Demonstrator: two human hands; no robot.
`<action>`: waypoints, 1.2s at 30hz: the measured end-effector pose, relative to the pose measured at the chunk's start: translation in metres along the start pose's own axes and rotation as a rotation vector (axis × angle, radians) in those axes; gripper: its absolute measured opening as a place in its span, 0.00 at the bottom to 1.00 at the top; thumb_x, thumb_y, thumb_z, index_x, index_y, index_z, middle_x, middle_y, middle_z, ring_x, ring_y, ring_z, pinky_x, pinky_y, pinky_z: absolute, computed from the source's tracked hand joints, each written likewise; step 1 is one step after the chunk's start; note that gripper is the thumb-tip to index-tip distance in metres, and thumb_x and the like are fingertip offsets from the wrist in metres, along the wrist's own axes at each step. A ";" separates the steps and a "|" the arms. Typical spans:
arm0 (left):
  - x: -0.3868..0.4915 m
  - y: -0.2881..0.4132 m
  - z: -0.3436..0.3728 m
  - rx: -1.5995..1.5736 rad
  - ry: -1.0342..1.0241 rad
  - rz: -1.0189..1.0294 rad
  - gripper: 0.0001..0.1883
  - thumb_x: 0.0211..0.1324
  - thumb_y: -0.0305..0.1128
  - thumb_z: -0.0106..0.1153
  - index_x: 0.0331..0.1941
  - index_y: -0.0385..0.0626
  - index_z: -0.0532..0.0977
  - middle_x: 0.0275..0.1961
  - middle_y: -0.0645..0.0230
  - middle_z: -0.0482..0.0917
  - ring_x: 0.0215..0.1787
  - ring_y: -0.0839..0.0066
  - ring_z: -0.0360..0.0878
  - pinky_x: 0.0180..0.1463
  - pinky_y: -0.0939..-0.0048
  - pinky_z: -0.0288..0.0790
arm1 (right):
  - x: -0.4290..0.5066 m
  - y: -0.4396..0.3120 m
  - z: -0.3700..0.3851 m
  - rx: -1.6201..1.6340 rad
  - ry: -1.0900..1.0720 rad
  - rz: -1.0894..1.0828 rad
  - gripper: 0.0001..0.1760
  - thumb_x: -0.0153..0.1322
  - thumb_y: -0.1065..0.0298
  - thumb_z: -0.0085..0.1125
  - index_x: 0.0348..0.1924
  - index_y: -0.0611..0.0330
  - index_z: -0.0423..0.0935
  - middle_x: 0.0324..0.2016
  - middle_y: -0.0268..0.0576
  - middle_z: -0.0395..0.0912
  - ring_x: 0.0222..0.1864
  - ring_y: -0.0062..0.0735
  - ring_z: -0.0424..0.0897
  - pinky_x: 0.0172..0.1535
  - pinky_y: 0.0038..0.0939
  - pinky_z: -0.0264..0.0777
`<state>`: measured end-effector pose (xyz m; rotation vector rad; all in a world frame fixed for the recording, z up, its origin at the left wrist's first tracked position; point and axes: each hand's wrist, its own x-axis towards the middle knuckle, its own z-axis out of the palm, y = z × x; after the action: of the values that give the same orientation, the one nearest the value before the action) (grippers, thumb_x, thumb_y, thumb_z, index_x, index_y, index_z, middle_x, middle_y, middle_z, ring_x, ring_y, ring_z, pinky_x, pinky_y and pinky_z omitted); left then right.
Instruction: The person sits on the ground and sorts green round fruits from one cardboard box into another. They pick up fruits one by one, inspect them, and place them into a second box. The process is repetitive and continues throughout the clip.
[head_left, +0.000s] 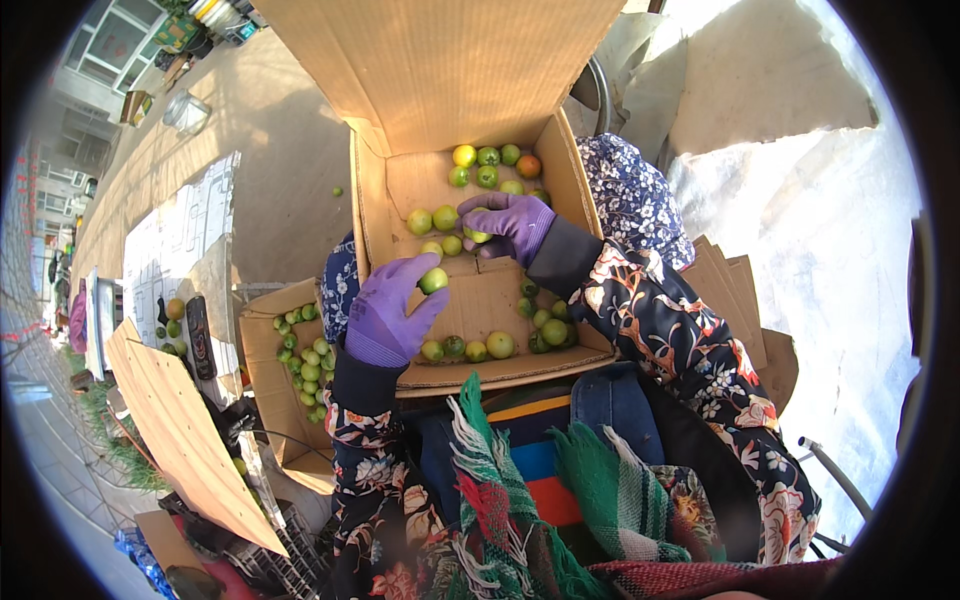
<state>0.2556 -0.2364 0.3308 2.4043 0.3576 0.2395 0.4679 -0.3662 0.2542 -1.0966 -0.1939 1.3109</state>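
An open cardboard box (360, 202) rests before me with small tomatoes lying on its bottom. My left hand (390, 311), in a purple work glove, holds a green tomato (433, 281) between thumb and fingers over the box's left side. My right hand (506, 227), gloved alike, has its fingers around another green tomato (478, 225) near the middle. Several green tomatoes and an orange-red tomato (528, 166) lie towards the far end. Along the near wall is a row with a larger pale green tomato (500, 344); a cluster (553, 331) fills the near right corner.
A second cardboard box (259, 330) with green tomatoes stands at the lower left. Beyond it are a wooden board (187, 435) and a dark remote-like object (200, 337). One small green tomato (337, 191) lies on the ground. Flattened cardboard (731, 289) is at the right.
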 end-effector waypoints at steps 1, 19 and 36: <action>0.000 0.000 0.000 -0.005 0.006 0.004 0.22 0.61 0.36 0.67 0.58 0.43 0.78 0.53 0.52 0.83 0.57 0.50 0.80 0.61 0.53 0.73 | 0.000 -0.001 0.000 -0.011 -0.013 -0.003 0.22 0.72 0.63 0.71 0.55 0.64 0.78 0.42 0.44 0.86 0.35 0.29 0.87 0.30 0.25 0.82; -0.013 -0.020 -0.004 -0.365 0.469 -0.204 0.20 0.62 0.30 0.69 0.57 0.41 0.79 0.50 0.62 0.84 0.48 0.75 0.82 0.54 0.73 0.76 | -0.014 -0.010 0.010 -0.289 0.018 -0.003 0.26 0.76 0.48 0.64 0.56 0.63 0.80 0.39 0.35 0.88 0.27 0.16 0.81 0.26 0.17 0.72; -0.149 -0.287 0.026 -0.136 0.682 -0.732 0.22 0.66 0.39 0.67 0.58 0.38 0.78 0.46 0.63 0.85 0.43 0.74 0.81 0.51 0.70 0.77 | -0.011 -0.008 0.010 -0.187 0.024 0.015 0.28 0.74 0.51 0.69 0.55 0.67 0.78 0.37 0.40 0.85 0.25 0.23 0.82 0.22 0.21 0.75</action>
<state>0.0671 -0.0904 0.1105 1.8383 1.4280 0.7041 0.4634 -0.3689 0.2695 -1.2735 -0.2957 1.3120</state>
